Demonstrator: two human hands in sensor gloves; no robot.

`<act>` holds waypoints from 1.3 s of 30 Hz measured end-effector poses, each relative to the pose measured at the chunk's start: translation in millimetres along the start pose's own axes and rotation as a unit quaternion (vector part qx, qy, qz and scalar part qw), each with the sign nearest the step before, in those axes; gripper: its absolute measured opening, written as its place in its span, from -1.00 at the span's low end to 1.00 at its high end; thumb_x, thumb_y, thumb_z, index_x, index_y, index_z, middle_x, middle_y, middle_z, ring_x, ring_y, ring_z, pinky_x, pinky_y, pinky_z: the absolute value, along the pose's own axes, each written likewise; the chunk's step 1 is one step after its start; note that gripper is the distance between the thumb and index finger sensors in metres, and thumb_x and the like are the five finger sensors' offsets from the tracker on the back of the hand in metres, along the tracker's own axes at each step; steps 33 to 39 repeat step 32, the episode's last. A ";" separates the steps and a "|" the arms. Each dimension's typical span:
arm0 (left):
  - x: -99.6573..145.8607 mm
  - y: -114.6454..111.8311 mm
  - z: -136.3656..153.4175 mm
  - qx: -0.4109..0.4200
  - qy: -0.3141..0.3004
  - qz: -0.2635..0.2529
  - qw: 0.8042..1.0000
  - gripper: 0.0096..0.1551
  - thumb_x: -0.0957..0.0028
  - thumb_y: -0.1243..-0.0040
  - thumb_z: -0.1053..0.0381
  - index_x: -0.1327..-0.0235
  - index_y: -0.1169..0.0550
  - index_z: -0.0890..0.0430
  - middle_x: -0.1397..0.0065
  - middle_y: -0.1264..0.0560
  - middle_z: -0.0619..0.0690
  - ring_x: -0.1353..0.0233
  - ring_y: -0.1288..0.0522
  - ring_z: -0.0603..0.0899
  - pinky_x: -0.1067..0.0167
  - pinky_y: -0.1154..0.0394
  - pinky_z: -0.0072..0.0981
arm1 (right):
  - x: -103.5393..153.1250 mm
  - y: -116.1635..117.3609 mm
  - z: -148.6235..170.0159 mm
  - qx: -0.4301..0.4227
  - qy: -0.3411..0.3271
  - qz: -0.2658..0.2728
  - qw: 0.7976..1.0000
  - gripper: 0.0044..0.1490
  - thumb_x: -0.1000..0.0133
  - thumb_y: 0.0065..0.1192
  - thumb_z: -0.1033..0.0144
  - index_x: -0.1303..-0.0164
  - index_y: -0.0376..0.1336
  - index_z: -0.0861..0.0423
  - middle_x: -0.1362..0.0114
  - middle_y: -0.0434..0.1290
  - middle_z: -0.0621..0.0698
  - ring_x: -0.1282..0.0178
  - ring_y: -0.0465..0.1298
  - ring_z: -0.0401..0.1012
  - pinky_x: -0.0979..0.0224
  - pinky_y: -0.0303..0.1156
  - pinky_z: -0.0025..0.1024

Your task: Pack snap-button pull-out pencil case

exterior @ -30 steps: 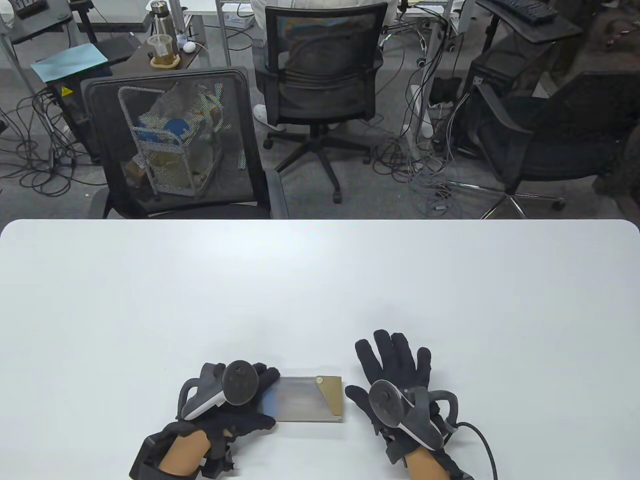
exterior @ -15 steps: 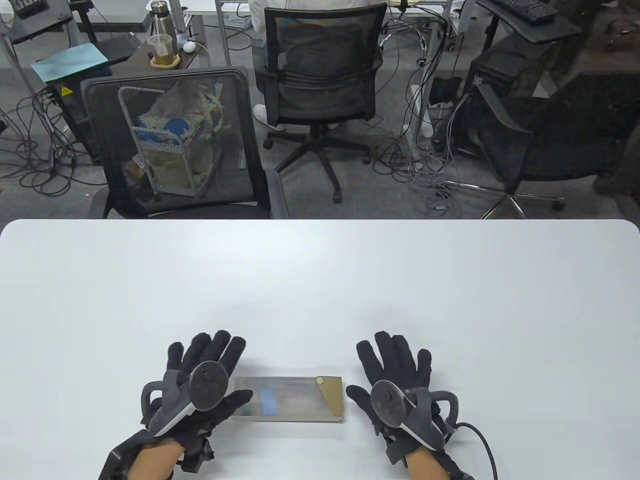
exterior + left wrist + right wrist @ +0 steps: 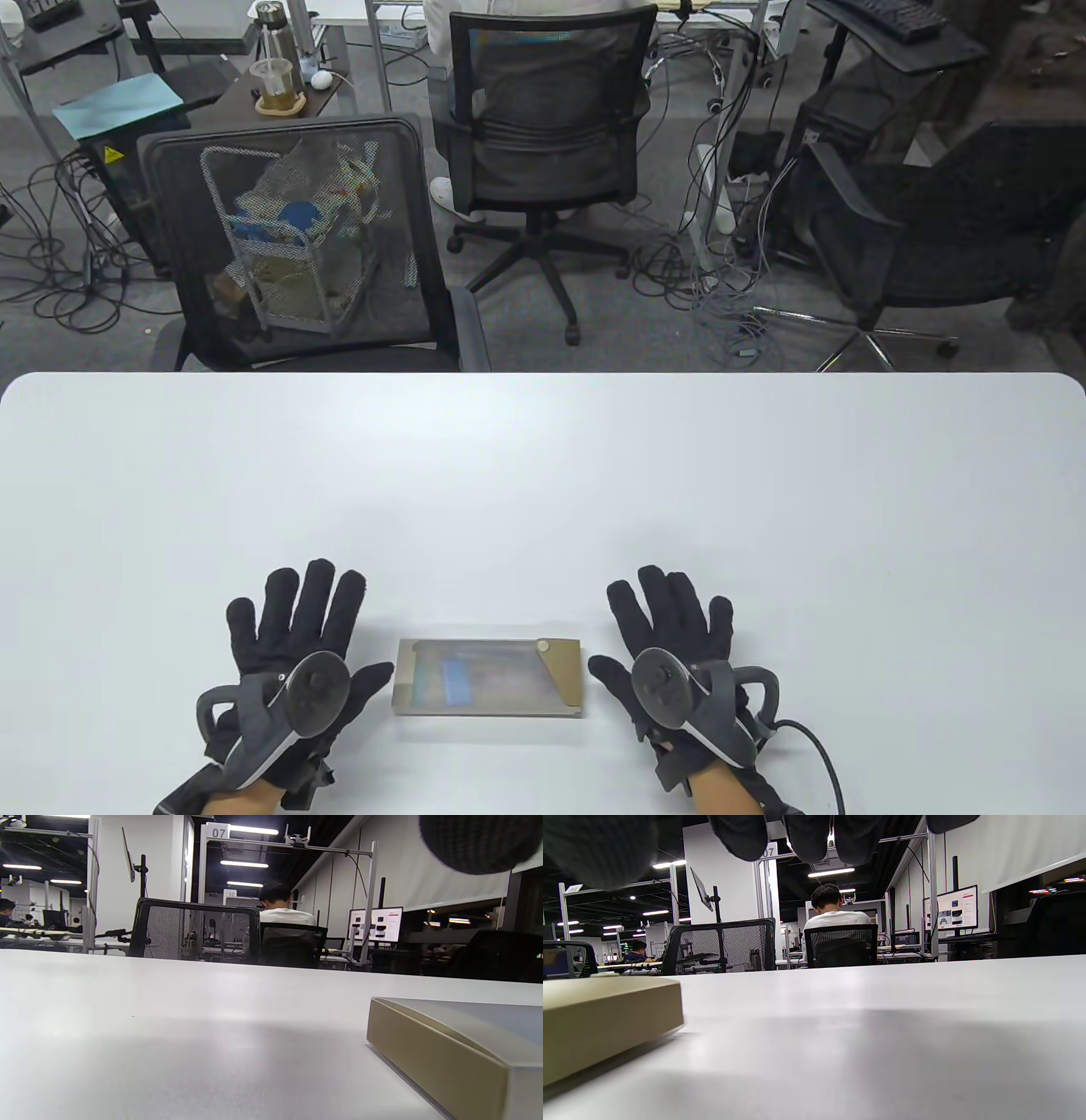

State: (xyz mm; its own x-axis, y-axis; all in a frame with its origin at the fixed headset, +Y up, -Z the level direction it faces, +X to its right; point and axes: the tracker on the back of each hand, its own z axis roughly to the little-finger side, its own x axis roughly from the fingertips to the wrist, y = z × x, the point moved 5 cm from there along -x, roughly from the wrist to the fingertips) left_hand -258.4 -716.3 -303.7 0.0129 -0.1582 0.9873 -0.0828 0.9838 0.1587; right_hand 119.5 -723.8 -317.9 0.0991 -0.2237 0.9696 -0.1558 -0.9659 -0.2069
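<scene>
The pencil case lies flat on the white table near its front edge, between my hands. It has a frosted translucent sleeve, a tan end flap with a round snap button at its right, and a blue item showing inside. My left hand lies flat and open on the table just left of the case, apart from it. My right hand lies flat and open just right of it, apart from it. The case's tan edge shows in the left wrist view and in the right wrist view.
Two black mesh office chairs stand beyond the table's far edge. A seated person in white is behind them. A cable runs from my right wrist tracker toward the front edge.
My left hand has let go of the case's left end, opened and slid left onto the table. The whole case is now uncovered. My right hand has not moved.
</scene>
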 end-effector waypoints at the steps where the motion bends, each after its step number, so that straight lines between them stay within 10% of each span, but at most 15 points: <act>1: -0.2 -0.2 -0.2 -0.001 -0.001 0.001 1.000 0.24 0.35 -0.15 -0.55 -0.56 0.17 -0.45 -0.77 0.23 -0.30 -0.83 0.26 0.18 -0.61 0.33 0.40 | 0.3 -0.3 -0.1 -0.002 -0.001 0.002 1.000 0.04 0.12 0.09 -0.50 -0.60 -0.05 -0.37 -0.82 -0.02 -0.13 -0.78 0.06 -0.03 -0.63 -0.06 0.32; 39: 1.3 -1.0 -3.1 -0.005 -0.009 -0.004 1.000 0.24 0.35 -0.15 -0.55 -0.56 0.17 -0.44 -0.77 0.22 -0.30 -0.83 0.26 0.18 -0.61 0.32 0.40 | 1.6 0.3 -4.0 -0.012 -0.008 0.002 1.000 0.04 0.11 0.08 -0.50 -0.60 -0.05 -0.37 -0.82 -0.02 -0.12 -0.78 0.07 -0.03 -0.63 -0.06 0.32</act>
